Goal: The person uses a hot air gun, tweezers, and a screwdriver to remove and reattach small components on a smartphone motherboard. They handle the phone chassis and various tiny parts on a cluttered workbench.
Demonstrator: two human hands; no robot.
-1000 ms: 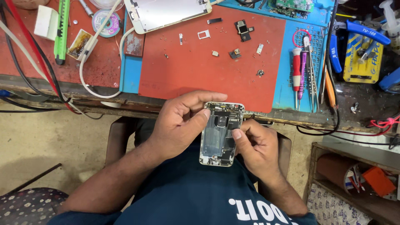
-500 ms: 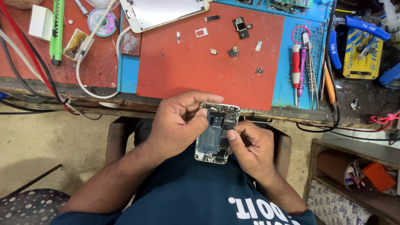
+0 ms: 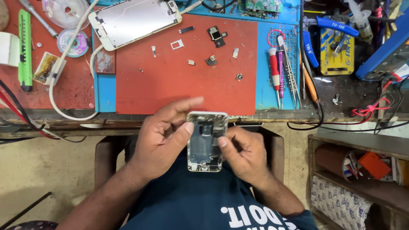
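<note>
Hands at an opened phone housing (image 3: 206, 141), held in the air over the lap, just short of the near edge of the workbench (image 3: 170, 117). The housing's long axis runs away from the body toward the bench, its open side facing up. The left hand (image 3: 164, 140) lies along the housing's left flank, thumb tip pressed to the left rim near the top, forefinger extended past the top corner, remaining fingers curled out of sight, presumably under the shell. The right hand (image 3: 243, 153) lies along the right flank, thumb and forefinger pressed together at the right rim about mid-length; whether they pinch a small part cannot be told. Both hands touch the housing; neither is nearer. Beyond the top edge lies the red mat (image 3: 183, 89), bare in its near half, with small loose parts (image 3: 213, 59) scattered farther back, a detached screen panel (image 3: 134, 19) at its far left corner, and screwdrivers (image 3: 277, 68) on the blue strip to its right.
</note>
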